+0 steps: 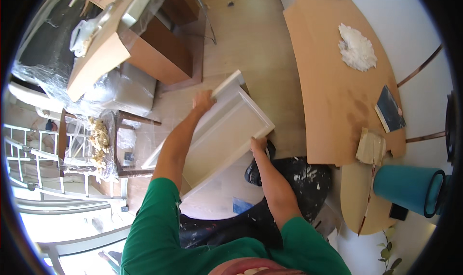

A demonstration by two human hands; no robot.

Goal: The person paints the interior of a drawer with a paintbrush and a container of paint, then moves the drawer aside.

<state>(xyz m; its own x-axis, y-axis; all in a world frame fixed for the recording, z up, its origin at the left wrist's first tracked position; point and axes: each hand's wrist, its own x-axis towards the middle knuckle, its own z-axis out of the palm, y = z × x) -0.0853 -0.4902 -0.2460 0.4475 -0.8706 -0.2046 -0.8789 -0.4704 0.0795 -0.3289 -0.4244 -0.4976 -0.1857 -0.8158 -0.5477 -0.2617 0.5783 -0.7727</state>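
Note:
Tilted in front of my body is a white drawer (229, 132) with a pale base and raised sides. My left hand (204, 101) grips its far left part, close to the front panel, with fingers wrapped over the edge. At the drawer's right corner, my right hand (258, 144) is closed on the rim. Part of the drawer's left side is hidden behind my left forearm. Below it, on the floor near my paint-spotted trousers, lies a blue sheet (241, 205).
On the right, brown cardboard (323, 82) covers a surface bearing a crumpled white cloth (357, 48), a dark blue sheet (390, 109) and a beige block (370, 146). A turquoise cylinder (405, 188) stands nearby. Left are a plastic-wrapped chair (115, 144), a ladder (43, 166) and a brown cabinet (161, 53).

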